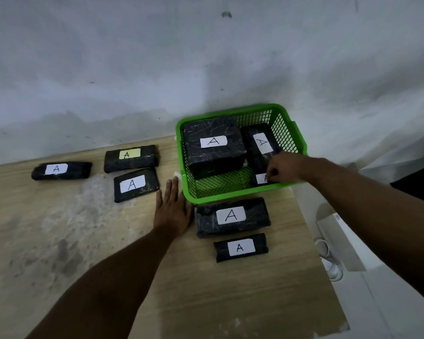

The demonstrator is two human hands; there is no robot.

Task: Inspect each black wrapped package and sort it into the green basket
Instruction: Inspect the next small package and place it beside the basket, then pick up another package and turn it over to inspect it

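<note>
Wooden table [206, 289] is filling the lower view, its surface worn pale on the left, a grey wall [157, 57] standing behind it.

Green basket [301, 140] is sitting at the table's far right corner. Inside it, a big black package [213, 148] is lying at the left with an "A" label facing up; a second package [261, 145] is leaning beside it toward the right wall; a small third package [260, 179] is lying in the near right corner.

Just in front of the basket, a long package [231, 216] is lying flat, and a shorter package [240, 247] is lying just beyond its near side.

To the left, three more packages are resting apart from the basket: one with a yellow label [131, 158], one with a white label [135, 184] just in front of it, and a slim one [61, 170] farthest left.

Right hand [283, 167] is reaching over the basket's near rim, fingers curled, fingertips pinching the small third package at its label.

Left hand [173, 209] is resting flat on the table, fingers straight and close together, just beside the basket's near left corner.
</note>
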